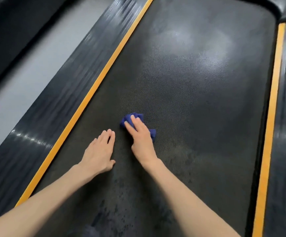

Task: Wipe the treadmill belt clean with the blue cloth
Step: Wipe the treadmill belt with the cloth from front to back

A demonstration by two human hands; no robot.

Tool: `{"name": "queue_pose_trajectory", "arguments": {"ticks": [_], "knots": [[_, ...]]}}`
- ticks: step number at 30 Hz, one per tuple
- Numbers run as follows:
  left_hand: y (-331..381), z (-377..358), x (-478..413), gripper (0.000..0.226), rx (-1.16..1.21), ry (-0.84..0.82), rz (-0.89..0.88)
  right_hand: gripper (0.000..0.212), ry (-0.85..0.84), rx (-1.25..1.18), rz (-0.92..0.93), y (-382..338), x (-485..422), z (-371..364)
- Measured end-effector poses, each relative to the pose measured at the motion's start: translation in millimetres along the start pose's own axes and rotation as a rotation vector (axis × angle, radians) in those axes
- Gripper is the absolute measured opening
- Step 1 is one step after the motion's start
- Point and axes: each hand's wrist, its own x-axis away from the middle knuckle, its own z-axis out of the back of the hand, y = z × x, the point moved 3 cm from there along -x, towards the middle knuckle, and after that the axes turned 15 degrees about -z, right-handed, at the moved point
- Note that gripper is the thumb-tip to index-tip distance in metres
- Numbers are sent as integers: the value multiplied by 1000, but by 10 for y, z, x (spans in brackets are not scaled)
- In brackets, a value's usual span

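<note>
On the treadmill belt (198,82), seen from the head camera, nothing was found lying apart from the blue cloth (139,115) and two bare forearms. The belt was bordered on each side by an orange strip (94,86), and beyond each strip a dark ribbed side rail (62,93) was seen. Grey floor (27,74) was visible past the left rail. Dark damp-looking speckles (118,194) were scattered over the near part of the belt, and a pale sheen was noted farther up.

The cloth was bunched near the middle of the belt and largely covered by the right hand (141,135), whose fingers (129,127) were laid nearly straight and close together over it, pressing it down. The left hand (99,151) was rested flat on the belt just beside the cloth, between it and the left strip, its fingers (107,135) stretched out, slightly apart, with nothing held.
</note>
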Motion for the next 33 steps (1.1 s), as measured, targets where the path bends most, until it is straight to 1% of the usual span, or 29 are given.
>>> {"name": "queue_pose_trajectory", "arguments": {"ticks": [1, 2, 3, 4, 5, 8, 9, 10, 11, 12, 14, 16, 17, 18, 19, 20, 22, 23, 24, 25, 26, 27, 28, 31, 32, 33], "knots": [[-4, 13, -7, 102, -23, -6, -8, 72, -63, 29, 119, -27, 115, -58], [-17, 27, -5, 102, -44, -11, -22, 74, -85, 76, 208, 39, 198, -22], [-38, 34, 1, 102, -47, -13, -35, 76, -55, 113, 224, 211, 232, 78], [-61, 37, 9, 102, -35, -13, -41, 78, 2, 119, 164, 436, 248, 239], [-80, 37, 12, 102, -13, -11, -44, 79, 85, 107, 51, 707, 254, 437], [-95, 20, 5, 103, 71, 15, -53, 72, 395, 33, -387, 1314, 286, 1012], [-97, 6, 2, 104, 97, 28, -54, 70, 484, 1, -503, 1334, 271, 1063], [-94, -11, 1, 104, 117, 36, -53, 68, 542, -18, -571, 1264, 246, 1019], [-87, -28, -2, 104, 128, 41, -50, 65, 546, -30, -584, 1131, 218, 920], [-81, -40, 1, 104, 133, 44, -47, 61, 492, -34, -527, 955, 206, 764], [-80, -52, 9, 104, 131, 57, -46, 57, 275, -45, -289, 524, 308, 339], [-102, -56, 30, 104, 139, 66, -46, 64, 108, 20, -71, 293, 528, 28], [-116, -56, 49, 104, 148, 64, -43, 69, 77, 74, 10, 329, 590, 3], [-130, -50, 62, 104, 154, 63, -43, 73, 85, 95, 44, 461, 602, 79], [-136, -43, 69, 104, 157, 64, -47, 74, 125, 94, 4, 664, 607, 228], [-133, -38, 75, 104, 168, 67, -51, 74, 198, 78, -91, 895, 623, 422], [-112, -44, 58, 103, 203, 85, -38, 73, 407, 34, -370, 1383, 690, 867], [-97, -52, 43, 103, 220, 97, -24, 73, 487, 12, -503, 1534, 727, 1029], [-87, -57, 31, 103, 238, 113, -11, 72, 544, 10, -598, 1593, 728, 1098], [-83, -70, 21, 103, 253, 124, -2, 70, 588, 22, -643, 1551, 692, 1068], [-80, -83, 12, 104, 257, 127, 3, 66, 601, 21, -635, 1433, 642, 967], [-84, -96, 8, 104, 251, 128, 7, 64, 587, 11, -583, 1249, 587, 813], [-93, -105, 3, 104, 236, 130, 11, 62, 534, -3, -494, 1030, 547, 596], [-90, -113, -4, 105, 200, 129, 25, 71, 218, -22, -181, 389, 610, -32], [-83, -108, -3, 106, 194, 132, 31, 74, 135, -4, -94, 312, 641, -117], [-77, -94, -4, 106, 196, 133, 38, 78, 95, 49, -8, 352, 647, -114]]}}
